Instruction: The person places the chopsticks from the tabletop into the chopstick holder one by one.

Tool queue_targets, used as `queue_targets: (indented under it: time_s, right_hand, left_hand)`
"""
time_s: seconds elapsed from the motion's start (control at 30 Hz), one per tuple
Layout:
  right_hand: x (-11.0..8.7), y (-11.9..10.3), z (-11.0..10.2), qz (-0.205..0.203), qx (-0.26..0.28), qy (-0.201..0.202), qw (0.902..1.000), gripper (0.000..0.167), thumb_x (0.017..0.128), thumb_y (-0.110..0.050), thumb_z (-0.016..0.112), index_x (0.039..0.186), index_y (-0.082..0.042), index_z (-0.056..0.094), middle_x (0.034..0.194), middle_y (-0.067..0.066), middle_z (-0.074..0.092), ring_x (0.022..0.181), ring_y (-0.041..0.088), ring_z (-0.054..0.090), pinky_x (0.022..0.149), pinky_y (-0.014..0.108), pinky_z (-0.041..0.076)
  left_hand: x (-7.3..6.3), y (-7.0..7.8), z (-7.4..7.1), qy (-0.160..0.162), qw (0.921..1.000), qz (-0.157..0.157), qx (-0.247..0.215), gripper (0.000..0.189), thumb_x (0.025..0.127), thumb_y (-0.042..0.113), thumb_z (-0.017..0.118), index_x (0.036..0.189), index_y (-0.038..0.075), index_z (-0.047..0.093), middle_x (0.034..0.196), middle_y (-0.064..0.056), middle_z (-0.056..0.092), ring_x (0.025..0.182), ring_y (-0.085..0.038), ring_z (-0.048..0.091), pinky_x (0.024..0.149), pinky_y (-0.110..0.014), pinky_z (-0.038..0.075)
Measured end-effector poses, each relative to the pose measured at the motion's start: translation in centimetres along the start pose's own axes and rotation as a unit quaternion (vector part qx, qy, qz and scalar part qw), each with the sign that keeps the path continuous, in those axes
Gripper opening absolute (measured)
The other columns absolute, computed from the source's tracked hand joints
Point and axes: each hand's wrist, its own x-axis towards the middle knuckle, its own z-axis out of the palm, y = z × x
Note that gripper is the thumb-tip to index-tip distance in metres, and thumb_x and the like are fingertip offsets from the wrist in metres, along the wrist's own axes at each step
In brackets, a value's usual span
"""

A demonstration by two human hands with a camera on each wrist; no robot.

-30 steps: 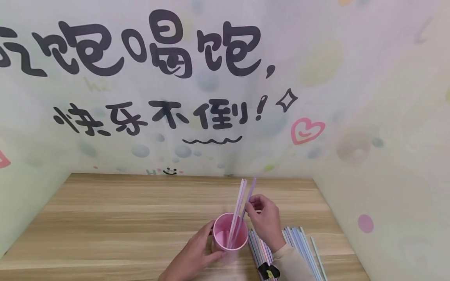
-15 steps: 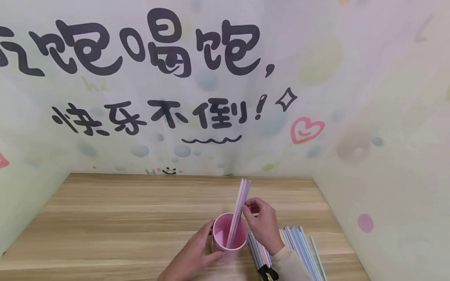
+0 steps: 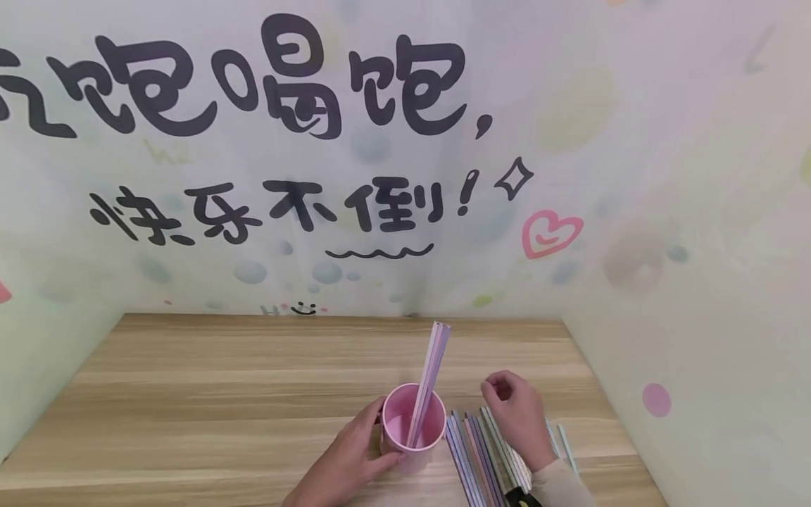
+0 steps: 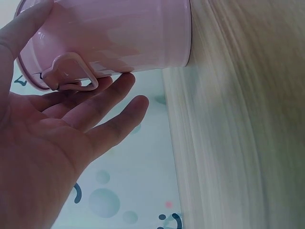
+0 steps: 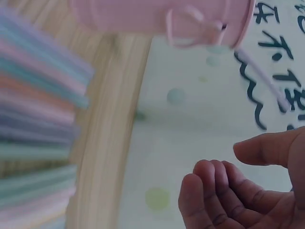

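A pink metal bucket (image 3: 394, 415) with small wire loops on its side stands on the table. Several pastel straws (image 3: 431, 373) lean inside it, their tops well above the rim. My left hand (image 3: 345, 458) holds the bucket from the left, thumb near the rim on one side and fingers against the other, as the left wrist view shows. To the right, my right hand (image 3: 516, 415) hovers over the far ends of loose pastel straws (image 3: 472, 451). Its fingers are loosely curled with nothing between them, the thumb apart from the fingertips in the right wrist view.
A black tie (image 3: 522, 497) with yellow marks lies across the straws near the front edge, partly cut off. One pale green straw (image 3: 568, 447) lies apart at the right. Printed walls (image 3: 355, 282) enclose the wooden table (image 3: 222, 394) at the back and sides.
The purple straw in my right hand went in beside the others in the bucket and was let go. My right hand then moved right, over the loose straws. My left hand stayed on the bucket.
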Motion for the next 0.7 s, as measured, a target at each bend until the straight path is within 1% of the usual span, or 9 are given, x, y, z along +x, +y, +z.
queue_targets:
  time_s: [0.17,0.27,0.37,0.53,0.6,0.7]
  right_hand:
    - [-0.1,3.5,-2.4,0.037,-0.065,-0.011,0.9971,0.015,0.093,-0.013,0.065,0.098,0.001,0.069,0.086,0.006,0.068,0.078,0.018,0.063,0.067,0.032,0.054]
    - [-0.2,5.6,-3.6,0.056,-0.09,-0.015,0.9942,0.019,0.092,-0.015,0.065,0.099,0.003,0.069,0.087,0.009,0.07,0.078,0.021,0.065,0.065,0.034,0.055]
    - [-0.5,7.5,-4.6,0.075,-0.1,-0.019,0.992,0.02,0.092,-0.015,0.065,0.097,0.004,0.068,0.088,0.011,0.07,0.078,0.024,0.065,0.063,0.036,0.055]
    - [-0.9,10.1,-5.8,0.111,-0.115,-0.043,0.9862,0.024,0.091,-0.019,0.065,0.096,0.004,0.069,0.091,0.015,0.071,0.08,0.025,0.066,0.066,0.041,0.055]
    - [-1.1,10.9,-6.2,0.123,-0.122,-0.057,0.9832,0.026,0.09,-0.021,0.065,0.094,0.005,0.069,0.088,0.014,0.071,0.076,0.024,0.064,0.063,0.04,0.054]
    - [-1.5,11.7,-6.7,0.134,-0.129,-0.076,0.9796,0.026,0.088,-0.021,0.067,0.09,0.005,0.068,0.08,0.01,0.068,0.068,0.021,0.062,0.057,0.036,0.051]
  left_hand:
    - [0.0,0.0,0.0,0.0,1.0,0.001,-0.001,0.082,0.085,0.026,0.079,0.152,0.014,0.033,0.137,-0.005,0.056,0.122,-0.026,0.056,0.103,-0.045,0.049]
    - [0.0,0.0,-0.1,0.001,1.0,-0.001,-0.001,0.082,0.085,0.026,0.079,0.152,0.013,0.034,0.138,-0.005,0.056,0.123,-0.025,0.055,0.103,-0.046,0.049]
    - [0.0,0.1,-0.2,0.001,1.0,-0.002,0.002,0.082,0.085,0.027,0.079,0.152,0.013,0.034,0.14,-0.005,0.054,0.124,-0.025,0.054,0.103,-0.047,0.049]
    - [0.0,0.2,-0.2,-0.007,1.0,-0.006,0.0,0.081,0.087,0.028,0.078,0.153,0.015,0.033,0.142,-0.005,0.052,0.125,-0.025,0.054,0.102,-0.046,0.05]
    - [0.0,0.2,-0.2,-0.01,0.9999,-0.008,-0.005,0.081,0.087,0.028,0.078,0.153,0.015,0.033,0.143,-0.005,0.052,0.124,-0.026,0.054,0.102,-0.045,0.05]
    - [-0.1,0.2,-0.2,-0.008,0.9999,-0.009,0.001,0.081,0.087,0.03,0.077,0.153,0.014,0.033,0.143,-0.005,0.052,0.126,-0.025,0.053,0.103,-0.046,0.049]
